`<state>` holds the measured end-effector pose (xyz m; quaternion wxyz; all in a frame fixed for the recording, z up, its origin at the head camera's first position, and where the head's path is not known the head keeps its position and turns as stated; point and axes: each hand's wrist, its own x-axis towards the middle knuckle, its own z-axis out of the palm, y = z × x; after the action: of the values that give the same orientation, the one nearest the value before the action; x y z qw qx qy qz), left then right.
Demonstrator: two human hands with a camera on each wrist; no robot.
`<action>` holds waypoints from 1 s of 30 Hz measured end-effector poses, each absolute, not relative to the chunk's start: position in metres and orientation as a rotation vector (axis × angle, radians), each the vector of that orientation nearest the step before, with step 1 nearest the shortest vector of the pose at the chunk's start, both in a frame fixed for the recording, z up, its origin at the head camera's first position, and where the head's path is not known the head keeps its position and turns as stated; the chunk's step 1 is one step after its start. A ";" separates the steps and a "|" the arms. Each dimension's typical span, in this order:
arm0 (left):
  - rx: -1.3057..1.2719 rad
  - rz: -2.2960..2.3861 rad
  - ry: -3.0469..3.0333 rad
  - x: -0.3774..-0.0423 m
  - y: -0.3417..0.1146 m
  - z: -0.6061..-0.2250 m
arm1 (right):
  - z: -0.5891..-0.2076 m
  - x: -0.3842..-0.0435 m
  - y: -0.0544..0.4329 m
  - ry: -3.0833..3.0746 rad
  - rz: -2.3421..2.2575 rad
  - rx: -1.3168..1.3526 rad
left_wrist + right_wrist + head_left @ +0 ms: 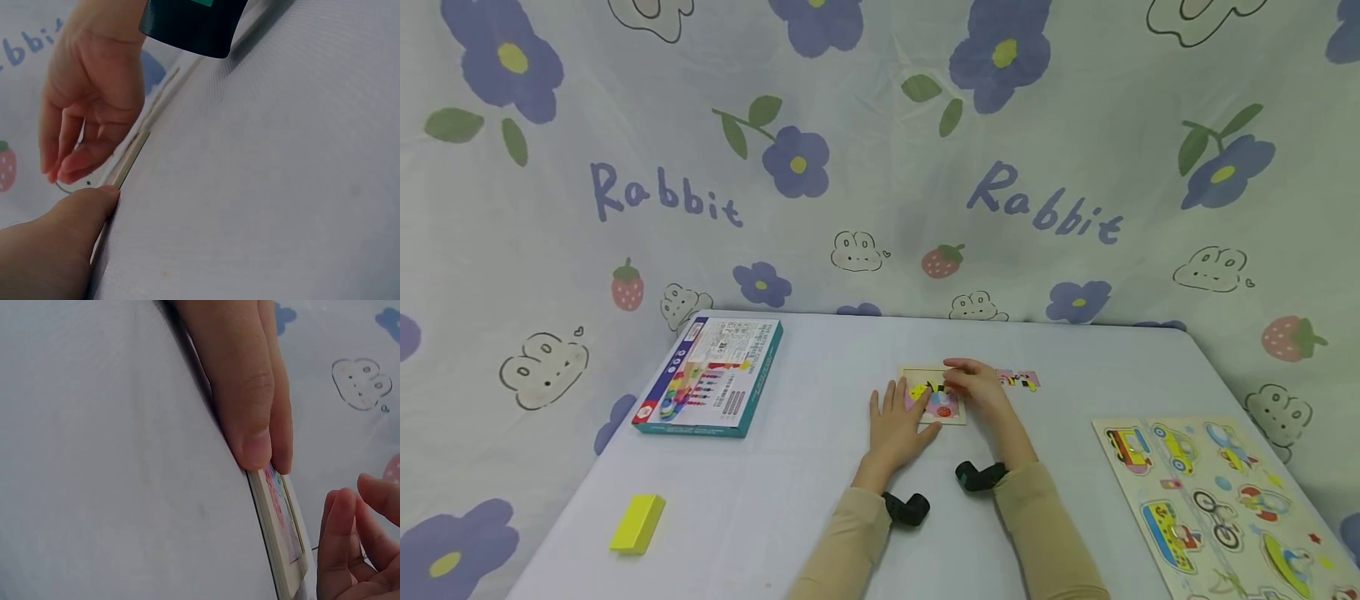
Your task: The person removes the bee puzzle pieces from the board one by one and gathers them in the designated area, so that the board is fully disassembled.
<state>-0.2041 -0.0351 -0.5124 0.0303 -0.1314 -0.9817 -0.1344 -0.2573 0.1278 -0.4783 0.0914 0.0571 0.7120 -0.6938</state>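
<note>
A small square puzzle board (955,419) with a pale wooden rim and a pink, yellow and white picture lies at mid-table. My left hand (895,427) rests on its left side, fingers extended. In the right wrist view that hand's thumb (256,450) presses the board's edge (265,519). Over the upper right corner hovers my right hand (979,387), its fingers loosely bent. In the left wrist view its fingertips (72,165) are close together, with nothing visible between them. Just right of this hand lie pink puzzle pieces (1018,380), partly hidden by it.
A flat boxed toy set (711,375) lies at the back left. Nearer the front left is a yellow block (637,523). A large board with vehicle pictures (1217,500) covers the right front. Behind the table hangs a flowered cloth (880,167).
</note>
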 end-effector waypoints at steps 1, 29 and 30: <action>-0.404 -0.421 -3.029 -0.204 -0.035 -0.512 | -0.478 -0.258 0.126 2.131 -2.031 0.164; -0.086 -0.630 -2.933 -0.208 -0.037 -0.514 | -0.485 -0.262 0.095 2.477 -1.492 -0.129; -0.087 -0.625 -2.935 -0.208 -0.037 -0.514 | -0.484 -0.261 0.095 2.474 -1.480 -0.139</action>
<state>-0.2075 -0.0367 -0.5135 0.0698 -0.0289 -0.9753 -0.2077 -0.2614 0.0946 -0.4842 0.1273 -0.0479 0.8502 -0.5085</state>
